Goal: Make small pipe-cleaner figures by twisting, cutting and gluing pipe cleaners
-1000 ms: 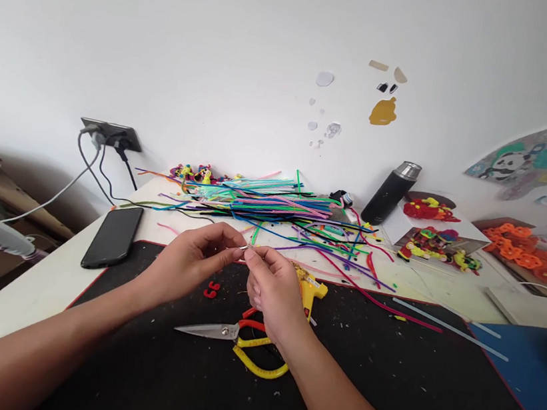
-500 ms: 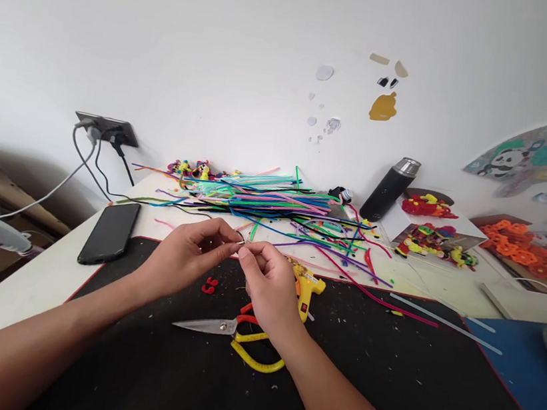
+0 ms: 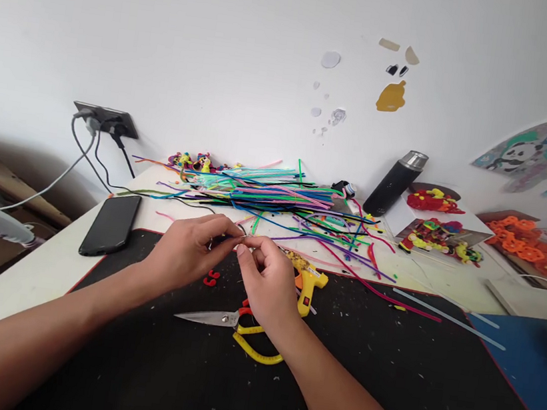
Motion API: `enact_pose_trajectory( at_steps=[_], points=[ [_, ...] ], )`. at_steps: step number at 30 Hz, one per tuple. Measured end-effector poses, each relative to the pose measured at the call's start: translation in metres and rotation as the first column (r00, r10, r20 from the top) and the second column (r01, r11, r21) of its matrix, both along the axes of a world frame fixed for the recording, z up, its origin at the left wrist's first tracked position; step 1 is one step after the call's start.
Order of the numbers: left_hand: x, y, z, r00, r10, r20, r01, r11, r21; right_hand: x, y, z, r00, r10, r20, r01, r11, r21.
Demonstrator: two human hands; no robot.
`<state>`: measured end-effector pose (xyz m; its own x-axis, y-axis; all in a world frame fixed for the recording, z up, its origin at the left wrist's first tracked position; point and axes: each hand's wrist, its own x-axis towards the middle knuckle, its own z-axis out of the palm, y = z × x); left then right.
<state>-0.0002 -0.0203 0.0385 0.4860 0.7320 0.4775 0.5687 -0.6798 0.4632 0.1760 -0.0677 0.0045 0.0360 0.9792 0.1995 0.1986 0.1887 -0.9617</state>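
Observation:
My left hand [image 3: 193, 248] and my right hand [image 3: 268, 275] meet fingertip to fingertip above the black mat [image 3: 155, 371]. Both are closed in a pinch around something small and thin, with a dark curved bit showing; its kind is too small to make out. Just below my left fingers lie small red curled pieces [image 3: 211, 278] on the mat. Scissors [image 3: 211, 317] with red and yellow handles rest under my right hand, which covers part of the handles. Beyond that hand is a yellow glue gun [image 3: 310, 289], partly hidden.
Bundled pipe cleaners [image 3: 280, 192] in many colours spread along the wall. A phone [image 3: 110, 225] lies at the left, and a black flask [image 3: 394, 184] leans at the back right. Translucent glue sticks [image 3: 450, 319] lie on the right. Small colourful figures [image 3: 433, 239] sit by a white box.
My hands stay pinched together, with the fingertips shifting slightly and my right hand a little higher in the picture. The camera view has tilted a little. The things on the table look unmoved.

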Motion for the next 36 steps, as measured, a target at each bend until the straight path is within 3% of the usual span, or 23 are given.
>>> enact_pose_trajectory(
  at_steps=[6, 9, 11, 14, 16, 19, 26, 36],
  points=[
    [-0.002, 0.003, -0.008, 0.988, 0.041, -0.146, -0.006, 0.972, 0.233, -0.002, -0.001, 0.002, 0.999, 0.015, 0.03, -0.014, 0.999, -0.037],
    [-0.002, 0.004, -0.01, 0.986, 0.051, -0.161, -0.004, 0.961, 0.278, -0.002, -0.001, 0.002, 0.999, 0.027, 0.033, -0.025, 0.998, -0.056],
    [-0.001, 0.003, -0.007, 0.993, 0.046, -0.113, -0.024, 0.981, 0.195, -0.002, -0.001, 0.001, 0.999, 0.026, 0.035, -0.024, 0.998, -0.05],
    [0.0, 0.003, 0.002, 0.997, 0.052, 0.055, -0.045, 0.991, -0.122, -0.001, -0.001, 0.001, 1.0, 0.024, 0.013, -0.024, 0.999, -0.025],
    [0.001, 0.004, 0.008, 0.98, 0.058, 0.191, 0.011, 0.94, -0.341, 0.0, -0.001, 0.003, 0.999, 0.034, -0.009, -0.034, 0.999, -0.013],
    [-0.001, 0.006, 0.014, 0.94, 0.065, 0.334, 0.128, 0.841, -0.525, 0.001, -0.001, 0.006, 0.998, 0.045, -0.05, -0.045, 0.999, -0.014],
    [-0.003, 0.007, 0.015, 0.913, 0.109, 0.392, 0.197, 0.725, -0.66, 0.004, 0.0, 0.012, 0.987, 0.052, -0.154, -0.063, 0.996, -0.067],
    [-0.003, 0.006, 0.017, 0.92, 0.096, 0.38, 0.198, 0.723, -0.662, 0.006, 0.002, 0.012, 0.986, 0.056, -0.156, -0.068, 0.995, -0.074]
  ],
)
